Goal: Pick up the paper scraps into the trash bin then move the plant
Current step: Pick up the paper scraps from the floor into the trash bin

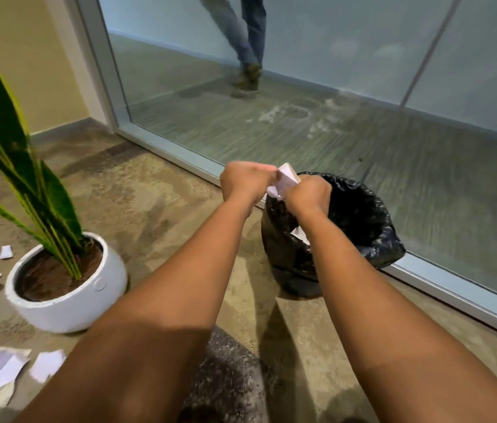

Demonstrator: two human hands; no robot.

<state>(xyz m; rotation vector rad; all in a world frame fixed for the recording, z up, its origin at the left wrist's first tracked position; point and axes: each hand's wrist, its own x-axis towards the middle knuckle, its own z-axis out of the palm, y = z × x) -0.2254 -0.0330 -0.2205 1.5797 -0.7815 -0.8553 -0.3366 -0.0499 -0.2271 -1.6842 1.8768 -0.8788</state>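
Both my hands are stretched out over the trash bin (pixel 360 215), which is lined with a black bag. My left hand (pixel 245 180) and my right hand (pixel 309 193) are closed together on a bunch of white paper scraps (pixel 285 180) above the bin's near-left rim. One white scrap (pixel 300 233) lies inside the bag. The plant (pixel 27 166), with long green and yellow leaves, stands in a round white pot (pixel 85 297) on the carpet to the left. More white and brown paper scraps (pixel 0 370) lie on the floor at the lower left.
A glass wall with a metal frame (pixel 168 148) runs diagonally behind the bin. A person's legs (pixel 247 41) show behind the glass. A beige wall (pixel 36 56) stands behind the plant. My knee in grey fabric (pixel 226 377) is at the bottom centre.
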